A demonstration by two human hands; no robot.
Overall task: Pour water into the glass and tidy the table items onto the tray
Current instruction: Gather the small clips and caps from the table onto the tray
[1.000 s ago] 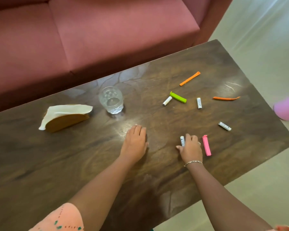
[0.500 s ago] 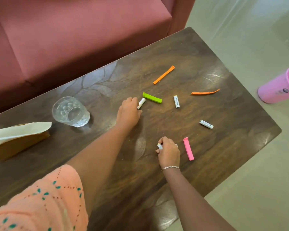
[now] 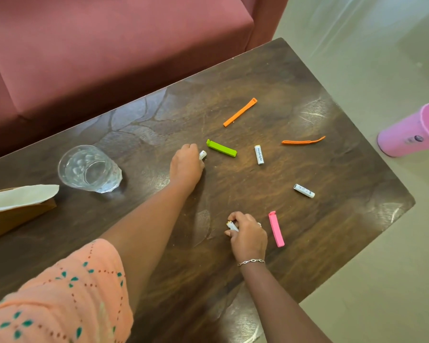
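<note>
A clear glass (image 3: 89, 168) with water stands on the dark wooden table (image 3: 344, 231) at the left. My left hand (image 3: 185, 167) is closed around a white battery (image 3: 202, 154) beside a green clip (image 3: 221, 148). Nearer the front edge, my right hand (image 3: 248, 237) grips another white battery (image 3: 232, 225), with a pink clip (image 3: 276, 228) just to its right. Two more batteries (image 3: 258, 154) (image 3: 304, 190) lie loose to the right. An orange clip (image 3: 240, 112) and a second, opened orange clip (image 3: 303, 141) lie farther back.
A brown holder with a white napkin (image 3: 18, 199) sits at the table's left edge. A red sofa (image 3: 109, 58) runs along the far side. A pink cup (image 3: 411, 131) lies on the pale floor off the table's right end.
My left hand has reached from the table's middle to the battery by the green clip and closed on it. My right hand has lifted its battery. The view has shifted right.
</note>
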